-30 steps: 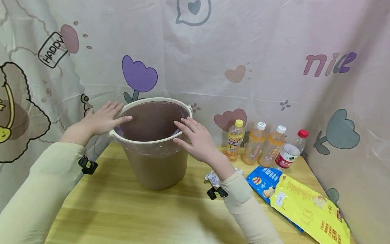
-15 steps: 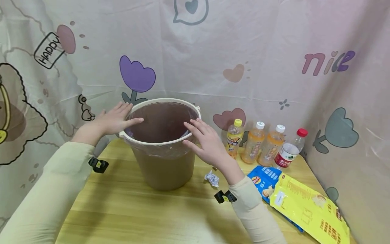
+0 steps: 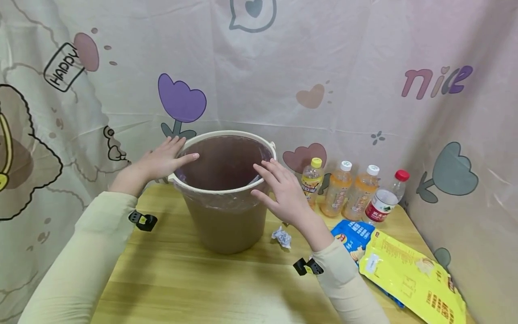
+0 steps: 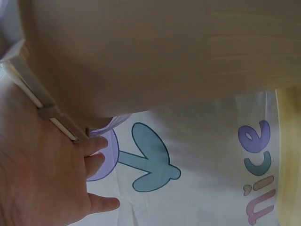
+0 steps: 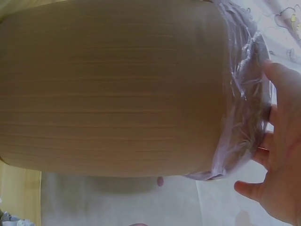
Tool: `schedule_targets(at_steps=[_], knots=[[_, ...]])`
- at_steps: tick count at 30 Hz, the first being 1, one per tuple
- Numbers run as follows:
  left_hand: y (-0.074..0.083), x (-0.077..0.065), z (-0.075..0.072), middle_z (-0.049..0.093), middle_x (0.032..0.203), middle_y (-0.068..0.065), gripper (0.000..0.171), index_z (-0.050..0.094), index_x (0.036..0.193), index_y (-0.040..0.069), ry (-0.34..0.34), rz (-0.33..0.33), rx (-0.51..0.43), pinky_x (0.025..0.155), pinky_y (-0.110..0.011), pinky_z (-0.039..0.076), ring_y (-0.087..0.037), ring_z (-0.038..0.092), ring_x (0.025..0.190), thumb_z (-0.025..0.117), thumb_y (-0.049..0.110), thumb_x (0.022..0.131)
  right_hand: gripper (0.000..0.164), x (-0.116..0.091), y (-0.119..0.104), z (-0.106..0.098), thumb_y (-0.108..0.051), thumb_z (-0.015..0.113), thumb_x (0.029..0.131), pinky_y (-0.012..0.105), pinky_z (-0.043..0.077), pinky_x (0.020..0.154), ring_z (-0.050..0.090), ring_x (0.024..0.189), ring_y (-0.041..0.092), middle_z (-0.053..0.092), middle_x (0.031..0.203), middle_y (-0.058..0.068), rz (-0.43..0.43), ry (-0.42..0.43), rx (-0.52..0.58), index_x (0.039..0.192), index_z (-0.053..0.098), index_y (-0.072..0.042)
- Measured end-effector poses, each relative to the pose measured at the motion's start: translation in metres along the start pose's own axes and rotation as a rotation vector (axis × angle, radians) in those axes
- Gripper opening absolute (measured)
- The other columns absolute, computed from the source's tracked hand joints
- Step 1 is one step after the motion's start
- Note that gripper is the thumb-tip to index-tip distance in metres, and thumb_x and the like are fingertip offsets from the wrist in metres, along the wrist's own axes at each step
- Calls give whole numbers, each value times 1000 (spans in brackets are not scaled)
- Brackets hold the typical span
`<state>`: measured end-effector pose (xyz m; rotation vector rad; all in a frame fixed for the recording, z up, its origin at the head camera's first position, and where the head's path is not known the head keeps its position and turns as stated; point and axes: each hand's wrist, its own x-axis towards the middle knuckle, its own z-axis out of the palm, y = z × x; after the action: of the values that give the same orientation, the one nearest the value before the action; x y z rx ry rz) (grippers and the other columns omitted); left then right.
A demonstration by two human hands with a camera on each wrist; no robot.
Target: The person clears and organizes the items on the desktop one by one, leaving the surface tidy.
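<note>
A brown trash bin [image 3: 226,229] with a pale rim stands upright on the wooden table, lined with a clear plastic bag [image 3: 232,203] folded over its edge. My left hand [image 3: 159,162] touches the rim's left side, thumb stretched over the opening. On the opposite side, my right hand [image 3: 285,193] rests against the rim with its fingers extended. In the left wrist view the palm of the left hand [image 4: 42,174] lies along the rim by a handle fitting. The right wrist view has the right hand [image 5: 282,155] beside the bag-covered edge. Neither hand curls round anything.
A crumpled paper ball [image 3: 282,237] lies right of the bin. Several bottles stand at the back right, among them a red-capped bottle [image 3: 382,202]. A yellow snack bag [image 3: 413,279] overlaps a blue snack bag [image 3: 351,235] in front of them. A printed cloth hangs behind.
The bin and both hands have shifted to the right across the table. The hands keep their places on the rim. The paper ball shows more fully beside my right arm.
</note>
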<state>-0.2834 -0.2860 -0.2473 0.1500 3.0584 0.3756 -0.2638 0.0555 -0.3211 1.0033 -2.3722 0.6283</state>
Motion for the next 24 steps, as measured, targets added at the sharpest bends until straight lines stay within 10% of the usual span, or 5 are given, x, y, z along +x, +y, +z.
schedule_targets(at_steps=[7,24], knots=[[4,2,0,-3,164,-20,99,1,158,10,6,12,24,108,-79,-2,-40,-8,151,25,78,90,78,-4,6,-2,-74,18,93,50,26,120,28,149,24,43,153,4,-26,-6,-36,149,41,-25],[5,-1,-1,0,163,-22,99,3,158,9,5,41,90,106,-80,-2,-42,-5,151,28,77,90,71,-23,16,-6,-67,28,96,53,25,120,21,151,27,29,161,3,-37,11,80,152,35,-24]])
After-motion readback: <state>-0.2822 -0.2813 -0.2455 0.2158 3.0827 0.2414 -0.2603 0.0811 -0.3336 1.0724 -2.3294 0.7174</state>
